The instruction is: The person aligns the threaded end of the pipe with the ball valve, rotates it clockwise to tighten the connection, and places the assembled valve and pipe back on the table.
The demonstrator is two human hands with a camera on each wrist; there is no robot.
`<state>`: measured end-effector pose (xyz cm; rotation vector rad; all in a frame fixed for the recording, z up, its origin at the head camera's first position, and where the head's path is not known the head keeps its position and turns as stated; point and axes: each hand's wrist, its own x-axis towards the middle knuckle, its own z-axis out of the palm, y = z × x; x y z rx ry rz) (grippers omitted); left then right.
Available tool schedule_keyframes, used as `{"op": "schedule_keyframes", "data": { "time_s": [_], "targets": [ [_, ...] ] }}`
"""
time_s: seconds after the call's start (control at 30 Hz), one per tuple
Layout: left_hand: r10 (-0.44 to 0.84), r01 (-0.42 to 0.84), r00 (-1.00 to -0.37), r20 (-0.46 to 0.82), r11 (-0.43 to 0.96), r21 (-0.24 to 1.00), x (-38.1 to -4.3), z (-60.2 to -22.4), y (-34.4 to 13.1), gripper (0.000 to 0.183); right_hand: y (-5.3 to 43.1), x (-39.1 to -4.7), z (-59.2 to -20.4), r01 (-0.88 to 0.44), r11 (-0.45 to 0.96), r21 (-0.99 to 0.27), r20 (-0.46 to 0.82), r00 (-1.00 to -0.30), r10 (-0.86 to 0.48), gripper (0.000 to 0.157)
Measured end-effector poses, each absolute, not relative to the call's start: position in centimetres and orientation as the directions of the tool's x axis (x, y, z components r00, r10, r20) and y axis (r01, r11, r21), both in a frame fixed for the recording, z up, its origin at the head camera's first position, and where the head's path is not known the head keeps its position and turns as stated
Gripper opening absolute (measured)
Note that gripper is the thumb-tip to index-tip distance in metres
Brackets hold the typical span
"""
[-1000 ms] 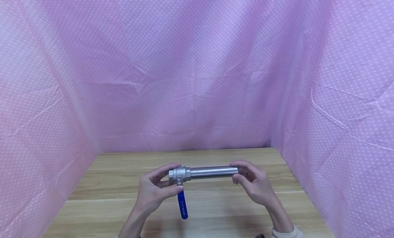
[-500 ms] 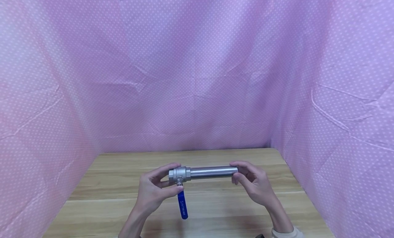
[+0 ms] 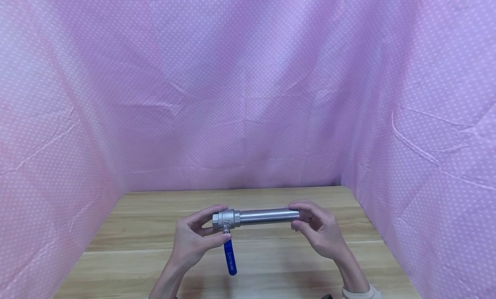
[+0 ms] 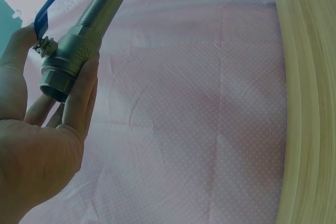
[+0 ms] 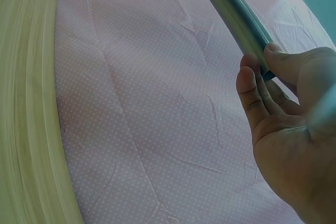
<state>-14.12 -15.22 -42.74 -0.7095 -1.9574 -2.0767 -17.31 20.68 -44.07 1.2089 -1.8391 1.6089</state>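
Observation:
Both hands hold up a metal ball valve joined to a straight steel pipe, level above the table. My left hand grips the valve body, its thumb by the base of the blue lever handle, which points toward me. At the far end of the pipe, my right hand pinches it between thumb and fingers. The left wrist view shows the valve's open hexagonal end facing the palm. In the right wrist view, fingers and thumb surround the pipe's end.
Beneath the hands lies a wood-grain table. Pink cloth with white dots hangs behind it and along both sides. A small dark object shows at the bottom edge near the right sleeve.
The right thumb and fingers shift slightly on the pipe's end. Valve, pipe and left hand stay in place.

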Motion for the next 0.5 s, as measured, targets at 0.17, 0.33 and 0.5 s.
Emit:
{"op": "schedule_keyframes", "data": {
  "time_s": [0.17,0.33,0.5],
  "targets": [
    [0.183,0.454,-0.864,0.468,-0.118,0.883,-13.98,-42.81,-15.21,0.064,20.86,-17.18,-44.19,-0.794,0.001,-0.608,0.749,-0.575,-0.330,0.052],
    [0.173,0.468,-0.861,0.478,-0.101,0.878,-13.94,-42.84,-15.14,0.063,21.03,-17.32,-44.39,-0.798,0.015,-0.602,0.750,-0.572,-0.332,0.053],
    [0.168,0.477,-0.857,0.487,-0.100,0.873,-13.90,-42.84,-15.15,0.063,20.99,-17.31,-44.39,-0.803,0.012,-0.595,0.756,-0.565,-0.329,0.052]
  ]
}}
